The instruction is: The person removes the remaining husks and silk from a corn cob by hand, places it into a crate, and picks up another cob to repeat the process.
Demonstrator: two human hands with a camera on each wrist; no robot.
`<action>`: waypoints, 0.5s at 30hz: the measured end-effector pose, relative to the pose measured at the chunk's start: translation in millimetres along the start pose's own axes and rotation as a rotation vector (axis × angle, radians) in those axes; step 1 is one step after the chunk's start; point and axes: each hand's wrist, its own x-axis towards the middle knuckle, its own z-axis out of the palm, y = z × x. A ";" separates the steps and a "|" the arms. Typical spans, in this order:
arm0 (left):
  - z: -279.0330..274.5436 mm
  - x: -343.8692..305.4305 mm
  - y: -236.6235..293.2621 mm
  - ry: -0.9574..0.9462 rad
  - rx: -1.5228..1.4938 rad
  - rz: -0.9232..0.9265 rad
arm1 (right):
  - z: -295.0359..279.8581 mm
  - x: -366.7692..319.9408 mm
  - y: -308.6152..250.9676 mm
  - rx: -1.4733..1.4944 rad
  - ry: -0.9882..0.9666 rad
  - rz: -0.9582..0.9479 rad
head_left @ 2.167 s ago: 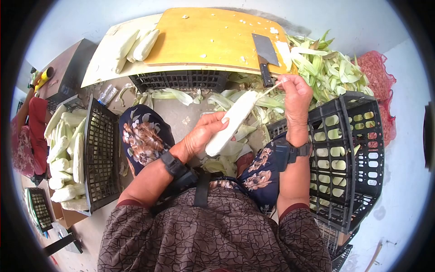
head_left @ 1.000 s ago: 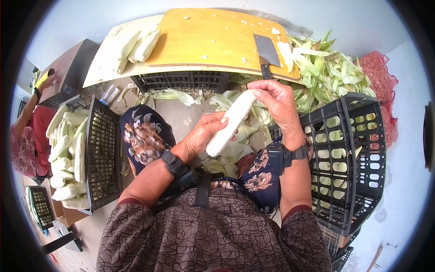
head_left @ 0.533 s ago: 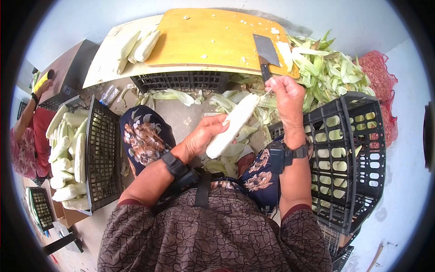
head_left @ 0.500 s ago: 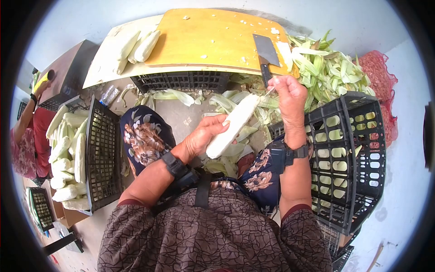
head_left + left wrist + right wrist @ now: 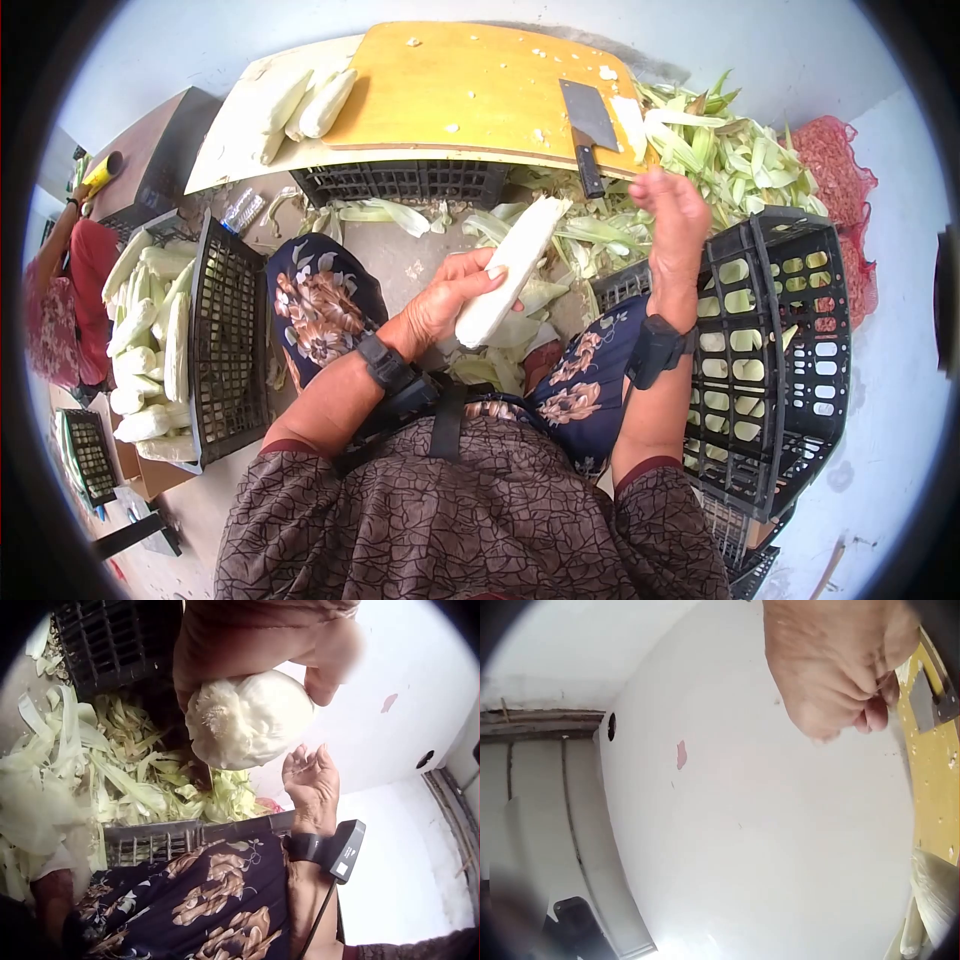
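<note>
My left hand (image 5: 445, 300) grips a husked, pale ear of corn (image 5: 512, 270) around its lower half, with the ear slanting up to the right over my lap. One blunt, pale end of the ear (image 5: 247, 720) faces the camera in the left wrist view. My right hand (image 5: 677, 225) is raised to the right, apart from the corn, with its fingers bent. In the right wrist view the right hand (image 5: 840, 667) shows bunched fingers against the white wall; I cannot tell whether it pinches a strand of silk. A cleaver (image 5: 588, 120) lies on the yellow board (image 5: 450, 80).
Several husked ears (image 5: 325, 103) lie at the board's left end. A black crate (image 5: 225, 340) of husked corn stands left, another crate (image 5: 740, 350) right. Stripped husks (image 5: 735, 150) heap beside the board. Red mesh sacks (image 5: 830, 170) lean at the wall. Another person (image 5: 65, 290) sits far left.
My right hand, which was pulling fine strands from the ear's upper tip, has moved right, away from the ear. The left hand keeps its grip in the same place.
</note>
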 end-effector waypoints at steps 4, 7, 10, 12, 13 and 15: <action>7.1 -1.2 2.6 0.031 0.069 0.034 | 18.6 -13.2 -0.9 -0.056 -0.358 -0.003; 10.8 -1.8 5.1 0.054 0.122 0.045 | 28.0 -21.2 2.3 -0.101 -0.551 0.027; 7.1 -0.8 5.6 0.060 0.192 0.046 | 32.6 -22.2 5.2 -0.149 -0.566 0.047; 3.3 1.3 6.9 0.052 0.241 0.053 | 33.0 -20.1 2.3 -0.155 -0.567 0.062; 2.4 1.9 7.5 0.048 0.216 0.059 | 33.4 -19.0 0.9 -0.102 -0.546 0.117; 3.2 5.1 12.0 0.038 0.201 0.076 | 32.5 -15.7 -2.0 -0.027 -0.559 0.208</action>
